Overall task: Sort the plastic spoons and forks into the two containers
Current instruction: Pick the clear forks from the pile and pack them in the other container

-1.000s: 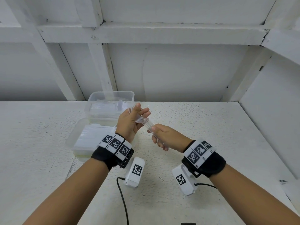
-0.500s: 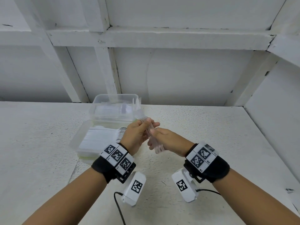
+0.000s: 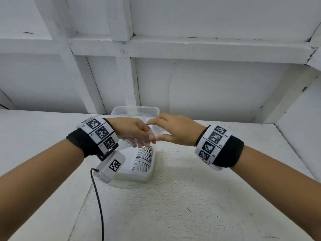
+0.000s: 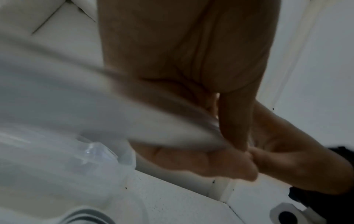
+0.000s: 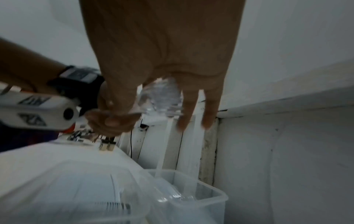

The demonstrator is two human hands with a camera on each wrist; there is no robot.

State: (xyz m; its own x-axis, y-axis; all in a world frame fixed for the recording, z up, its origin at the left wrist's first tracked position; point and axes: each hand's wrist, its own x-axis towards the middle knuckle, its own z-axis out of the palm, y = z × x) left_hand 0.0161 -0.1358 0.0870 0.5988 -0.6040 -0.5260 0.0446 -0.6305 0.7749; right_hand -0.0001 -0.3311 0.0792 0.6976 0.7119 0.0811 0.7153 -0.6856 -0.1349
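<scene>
Both hands hold a stack of clear plastic forks [image 3: 153, 132] above the two containers. My left hand [image 3: 139, 136] grips the handle end, fingers curled round it. With fingers nearly straight, my right hand [image 3: 166, 131] pinches the head end between thumb and fingers; the right wrist view shows the clear forks [image 5: 161, 98] among those fingers. In the left wrist view the stack [image 4: 134, 118] is a blur. Below the hands, the near container [image 3: 152, 173] holds a row of white cutlery [image 3: 143, 159]. The far clear container [image 3: 114, 110] is partly hidden by the hands; clear cutlery lies in it [image 5: 178, 197].
The white table [image 3: 191, 197] runs to a white panelled wall [image 3: 208, 87] behind and a side wall on the right. A black cable [image 3: 97, 197] hangs from the left wrist camera [image 3: 112, 166] down the table's front.
Both hands have risen and moved back over the containers. The stack has tipped from upright to lying across, and the right hand has shifted from the handles to the head end.
</scene>
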